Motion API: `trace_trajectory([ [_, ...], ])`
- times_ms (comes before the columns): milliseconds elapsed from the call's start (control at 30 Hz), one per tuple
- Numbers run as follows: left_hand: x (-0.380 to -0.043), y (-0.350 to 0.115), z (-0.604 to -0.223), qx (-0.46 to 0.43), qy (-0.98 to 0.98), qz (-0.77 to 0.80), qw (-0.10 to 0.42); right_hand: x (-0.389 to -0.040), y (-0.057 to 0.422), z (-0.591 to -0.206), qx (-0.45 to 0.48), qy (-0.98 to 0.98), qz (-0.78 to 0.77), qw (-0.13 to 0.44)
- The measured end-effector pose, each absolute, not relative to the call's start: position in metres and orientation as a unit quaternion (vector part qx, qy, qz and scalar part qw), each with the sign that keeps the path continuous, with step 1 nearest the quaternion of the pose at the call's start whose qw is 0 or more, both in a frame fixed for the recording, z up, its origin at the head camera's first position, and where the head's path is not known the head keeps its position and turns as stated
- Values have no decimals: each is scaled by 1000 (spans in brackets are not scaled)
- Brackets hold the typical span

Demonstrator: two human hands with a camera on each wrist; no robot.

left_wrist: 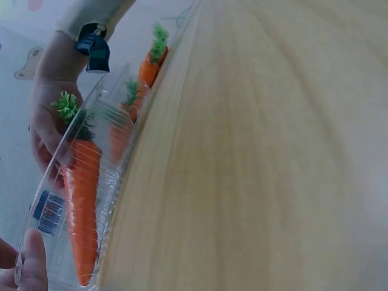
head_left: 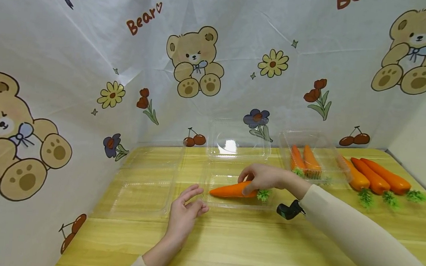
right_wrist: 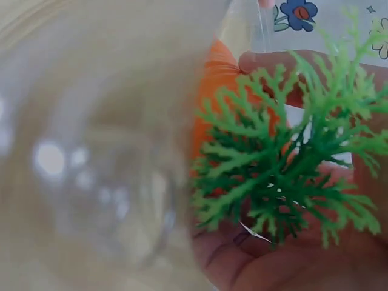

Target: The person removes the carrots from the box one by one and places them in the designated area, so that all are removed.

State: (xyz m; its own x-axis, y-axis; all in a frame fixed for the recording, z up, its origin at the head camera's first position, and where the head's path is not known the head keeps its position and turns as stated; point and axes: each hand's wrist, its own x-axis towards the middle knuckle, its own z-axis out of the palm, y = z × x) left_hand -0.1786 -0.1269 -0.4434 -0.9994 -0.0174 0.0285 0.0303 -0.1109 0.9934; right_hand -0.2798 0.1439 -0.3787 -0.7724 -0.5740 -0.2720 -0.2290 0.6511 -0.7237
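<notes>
In the head view my right hand grips an orange carrot near its thick end. The carrot lies lengthwise within an opened clear plastic box, tip to the left and frilly green top to the right. At the box's left end is my left hand, pinching the rim between thumb and fingers in the left wrist view, with the thumb on the near side. The right wrist view is mostly filled by the green top and a blurred clear surface; part of the carrot is hidden behind them.
The opened box's lid stands up at the back. On the left is another clear box, also with its lid raised. A clear box at right holds two carrots. Beside it lie several loose carrots.
</notes>
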Motion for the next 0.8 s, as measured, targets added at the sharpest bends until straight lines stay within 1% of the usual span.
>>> trace_trajectory([
  [367, -178, -127, -444, -9, -667, -745, 17, -269, 154, -372, -225, 875, -372, 214],
  [567, -178, -127, -444, -9, -666, -745, 18, -261, 162, -366, -223, 868, -389, 211],
  [800, -179, -127, -445, -7, -668, -744, 17, -251, 174, -360, -198, 874, -400, 191],
])
